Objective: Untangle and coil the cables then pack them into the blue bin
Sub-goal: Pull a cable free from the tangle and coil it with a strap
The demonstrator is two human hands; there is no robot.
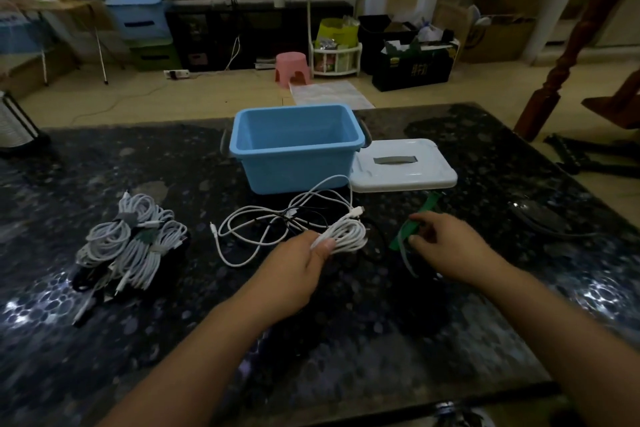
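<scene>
left hand grips 1 white coil, right hand pinches a green tie; next, i'd say, strap it; blue bin waits far

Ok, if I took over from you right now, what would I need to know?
Left hand grips a coiled white cable. Right hand pinches a green tie strap.
Blue bin stands empty, with its white lid off beside it.
Done: a pile of tied cable coils lies at the left.
Left: tie this coil, untangle the loose white and black cables, then pack everything in the bin.
</scene>
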